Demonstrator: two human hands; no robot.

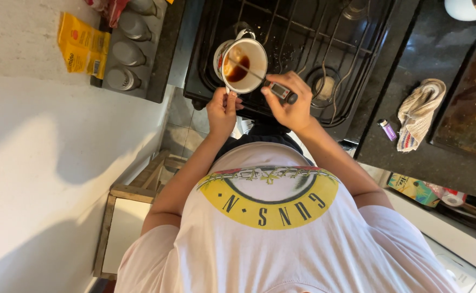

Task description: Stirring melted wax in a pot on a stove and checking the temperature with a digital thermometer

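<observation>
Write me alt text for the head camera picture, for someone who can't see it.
Seen from above, a person's left hand holds a small white pot of brown liquid over a black gas stove, while the right hand dips a probe thermometer into it. A cloth and purple lighter lie on the dark counter.

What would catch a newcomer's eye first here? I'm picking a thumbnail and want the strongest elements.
At top centre, the white pot of dark brown liquid sits at the black stove's front edge, the left hand on its handle. The right hand holds a probe thermometer, its thin stem reaching into the liquid. To the right, a crumpled cloth and a small purple lighter lie on the dark counter.
</observation>
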